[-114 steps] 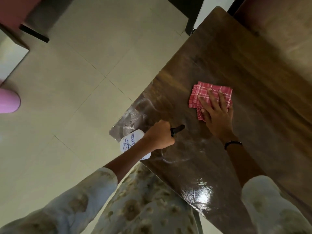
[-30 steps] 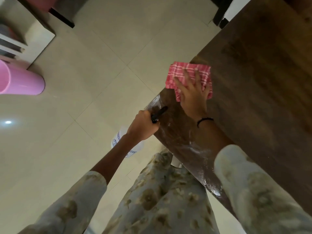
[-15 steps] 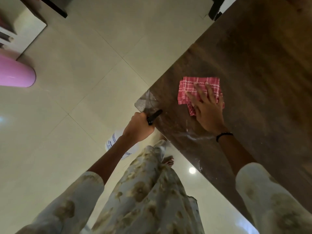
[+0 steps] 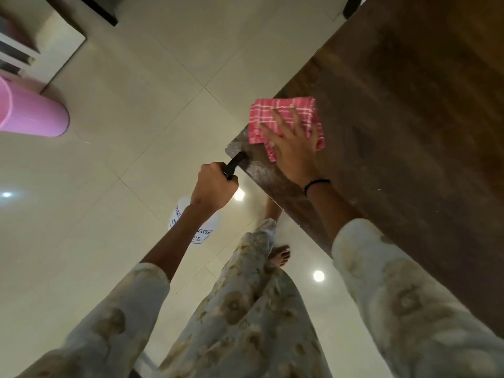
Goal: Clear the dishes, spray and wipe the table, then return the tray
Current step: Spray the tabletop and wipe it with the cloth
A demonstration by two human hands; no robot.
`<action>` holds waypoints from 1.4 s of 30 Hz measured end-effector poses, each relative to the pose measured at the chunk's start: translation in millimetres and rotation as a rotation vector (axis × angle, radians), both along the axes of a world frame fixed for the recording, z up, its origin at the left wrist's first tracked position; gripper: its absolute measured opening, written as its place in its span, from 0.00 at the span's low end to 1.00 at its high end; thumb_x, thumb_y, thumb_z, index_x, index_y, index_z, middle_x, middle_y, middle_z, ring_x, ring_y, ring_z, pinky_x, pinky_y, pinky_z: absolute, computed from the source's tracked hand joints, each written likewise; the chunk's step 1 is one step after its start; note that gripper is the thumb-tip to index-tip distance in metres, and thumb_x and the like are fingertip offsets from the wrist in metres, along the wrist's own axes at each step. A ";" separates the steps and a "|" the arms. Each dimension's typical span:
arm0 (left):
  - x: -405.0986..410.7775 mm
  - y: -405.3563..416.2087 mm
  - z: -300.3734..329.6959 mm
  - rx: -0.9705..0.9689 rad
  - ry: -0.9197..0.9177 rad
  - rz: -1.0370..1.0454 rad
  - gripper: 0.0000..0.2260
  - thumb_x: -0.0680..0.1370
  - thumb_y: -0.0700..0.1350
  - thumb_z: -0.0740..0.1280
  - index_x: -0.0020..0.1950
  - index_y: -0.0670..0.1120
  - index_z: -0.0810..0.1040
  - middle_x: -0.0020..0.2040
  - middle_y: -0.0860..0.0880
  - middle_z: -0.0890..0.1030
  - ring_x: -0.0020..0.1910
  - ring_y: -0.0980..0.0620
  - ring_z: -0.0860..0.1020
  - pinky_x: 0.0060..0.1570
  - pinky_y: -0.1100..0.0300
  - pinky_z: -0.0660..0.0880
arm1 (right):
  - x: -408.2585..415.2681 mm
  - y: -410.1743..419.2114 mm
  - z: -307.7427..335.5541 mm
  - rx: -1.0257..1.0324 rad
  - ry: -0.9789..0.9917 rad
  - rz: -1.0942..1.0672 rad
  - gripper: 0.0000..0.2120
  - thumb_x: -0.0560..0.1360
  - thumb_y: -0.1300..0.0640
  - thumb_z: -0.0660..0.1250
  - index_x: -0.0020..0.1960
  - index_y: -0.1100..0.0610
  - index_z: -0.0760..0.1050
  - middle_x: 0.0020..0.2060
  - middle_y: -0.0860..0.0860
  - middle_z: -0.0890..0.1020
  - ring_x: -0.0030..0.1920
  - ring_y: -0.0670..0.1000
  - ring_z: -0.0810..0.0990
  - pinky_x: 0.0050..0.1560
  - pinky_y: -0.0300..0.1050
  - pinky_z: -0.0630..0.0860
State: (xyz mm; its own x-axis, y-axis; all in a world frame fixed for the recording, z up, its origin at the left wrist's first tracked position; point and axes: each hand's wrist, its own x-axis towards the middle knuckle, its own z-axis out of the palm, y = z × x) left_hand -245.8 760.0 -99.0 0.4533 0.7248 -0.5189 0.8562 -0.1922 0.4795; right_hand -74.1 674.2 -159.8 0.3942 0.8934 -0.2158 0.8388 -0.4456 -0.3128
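Flatly, the right hand's [image 4: 293,144] spread fingers [image 4: 278,118] are pressing the folded red-and-white checked cloth [image 4: 283,115] onto the dark wooden bench's [image 4: 409,132] corner. Beside it, the left hand [image 4: 214,188] is gripping a white spray bottle [image 4: 196,222] by its black trigger head, hanging over the pale tiled floor [image 4: 136,105] near a pink plastic bin [image 4: 32,113].

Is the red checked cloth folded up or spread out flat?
Folded. The cloth is a small thick square with layered edges showing, under the right hand, whose straight fingers press it on the table corner.

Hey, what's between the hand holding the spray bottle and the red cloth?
In the head view, only the table's bare corner and the bottle's black nozzle lie between the left hand and the red cloth.
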 end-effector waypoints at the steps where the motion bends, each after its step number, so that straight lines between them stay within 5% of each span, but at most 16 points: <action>1: -3.2 -0.1 0.8 0.006 -0.025 0.011 0.11 0.72 0.36 0.62 0.29 0.39 0.67 0.24 0.49 0.61 0.23 0.50 0.57 0.25 0.61 0.56 | -14.5 7.6 -0.2 -0.012 -0.005 0.050 0.31 0.74 0.54 0.68 0.74 0.44 0.60 0.77 0.51 0.57 0.76 0.61 0.51 0.68 0.71 0.47; 5: -13.8 -1.8 4.0 -0.007 -0.092 0.019 0.04 0.72 0.37 0.63 0.37 0.43 0.73 0.24 0.50 0.61 0.21 0.52 0.58 0.24 0.62 0.58 | -67.4 -2.0 -4.1 0.046 -0.048 0.216 0.23 0.74 0.49 0.65 0.68 0.46 0.70 0.73 0.51 0.66 0.74 0.60 0.60 0.67 0.68 0.57; 10: -16.4 -14.3 2.6 -0.027 -0.106 -0.046 0.04 0.72 0.37 0.64 0.40 0.37 0.76 0.24 0.47 0.64 0.21 0.53 0.56 0.25 0.61 0.58 | -54.7 -78.8 -9.4 0.089 -0.043 0.318 0.28 0.73 0.50 0.68 0.72 0.45 0.65 0.74 0.50 0.65 0.75 0.58 0.59 0.69 0.67 0.57; 12: -12.8 -22.5 2.8 -0.039 -0.099 -0.065 0.07 0.73 0.38 0.64 0.44 0.34 0.78 0.26 0.44 0.69 0.21 0.53 0.58 0.25 0.62 0.59 | -32.7 -101.3 -7.9 0.051 -0.059 0.220 0.26 0.75 0.50 0.66 0.72 0.46 0.65 0.73 0.51 0.65 0.74 0.60 0.59 0.68 0.70 0.57; 18: 1.3 -48.0 14.4 -0.129 -0.131 -0.097 0.07 0.75 0.38 0.64 0.36 0.42 0.71 0.26 0.50 0.67 0.23 0.52 0.64 0.28 0.63 0.61 | 36.3 -101.8 -8.4 -0.044 -0.089 -0.236 0.24 0.80 0.51 0.58 0.75 0.45 0.58 0.76 0.52 0.58 0.76 0.61 0.52 0.68 0.74 0.52; 26: -0.4 -77.3 11.7 -0.202 -0.110 -0.114 0.10 0.70 0.44 0.61 0.37 0.38 0.76 0.30 0.39 0.75 0.26 0.46 0.68 0.30 0.55 0.65 | -64.8 -146.6 -1.7 -0.050 -0.001 -0.692 0.24 0.79 0.49 0.53 0.75 0.46 0.60 0.76 0.52 0.60 0.76 0.62 0.53 0.68 0.74 0.51; 31: -5.0 -87.6 9.0 -0.183 -0.136 -0.133 0.11 0.71 0.43 0.63 0.28 0.49 0.67 0.24 0.48 0.67 0.25 0.46 0.64 0.28 0.55 0.63 | -95.2 -109.2 2.2 -0.032 0.054 -0.458 0.25 0.76 0.44 0.51 0.71 0.48 0.68 0.73 0.52 0.66 0.74 0.63 0.59 0.64 0.72 0.50; 33: -6.0 -90.1 7.7 -0.169 -0.129 -0.146 0.10 0.71 0.40 0.64 0.30 0.47 0.69 0.24 0.49 0.67 0.24 0.48 0.64 0.28 0.58 0.62 | -99.3 -114.9 -2.7 -0.001 -0.016 -0.221 0.20 0.77 0.49 0.60 0.68 0.48 0.71 0.73 0.50 0.67 0.74 0.61 0.61 0.64 0.71 0.58; 36: -4.4 -92.0 9.1 -0.155 -0.139 -0.167 0.06 0.68 0.43 0.62 0.32 0.42 0.72 0.23 0.50 0.67 0.23 0.49 0.62 0.26 0.60 0.60 | -90.5 -155.3 -5.5 0.011 -0.037 0.015 0.27 0.72 0.51 0.64 0.72 0.46 0.66 0.74 0.49 0.65 0.75 0.59 0.58 0.68 0.67 0.55; 39: -0.3 -91.8 10.5 -0.131 -0.146 -0.174 0.07 0.72 0.39 0.65 0.36 0.37 0.74 0.24 0.47 0.70 0.24 0.46 0.67 0.30 0.60 0.65 | -75.8 -208.4 -4.0 -0.054 -0.082 0.074 0.34 0.71 0.52 0.68 0.74 0.45 0.60 0.75 0.51 0.62 0.76 0.60 0.55 0.69 0.68 0.49; 42: 5.3 -89.9 14.8 -0.139 -0.156 -0.152 0.07 0.74 0.39 0.66 0.43 0.34 0.78 0.28 0.41 0.75 0.26 0.43 0.71 0.32 0.58 0.69 | -45.7 -245.0 0.9 -0.121 -0.077 -0.030 0.35 0.73 0.50 0.68 0.75 0.44 0.56 0.75 0.53 0.61 0.75 0.62 0.54 0.67 0.75 0.55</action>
